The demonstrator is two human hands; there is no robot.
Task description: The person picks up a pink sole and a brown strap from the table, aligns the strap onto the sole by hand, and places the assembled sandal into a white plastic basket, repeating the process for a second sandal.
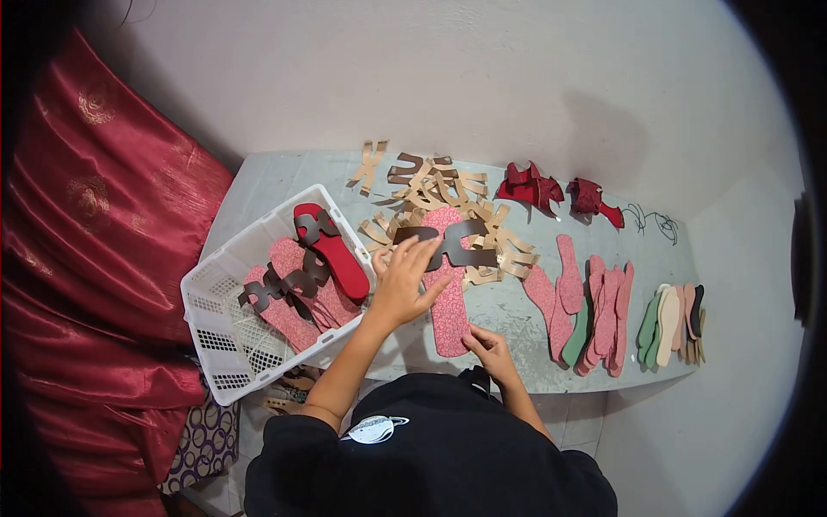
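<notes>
A pink patterned sole (449,314) with a dark brown strap piece (469,243) lying across its upper part is in front of me. My left hand (403,280) rests over the left side of the strap and sole, its fingers spread. At the sole's lower right edge, my right hand (493,351) pinches the heel end between thumb and fingers. Behind the sole lies a heap of tan and brown strap pieces (431,185).
A white plastic basket (200,332) at the left holds pink soles with straps and a red sandal (340,263). Red pieces (530,189) lie at the back. Pink soles (606,319) and green, cream and black soles (667,323) lie at the right.
</notes>
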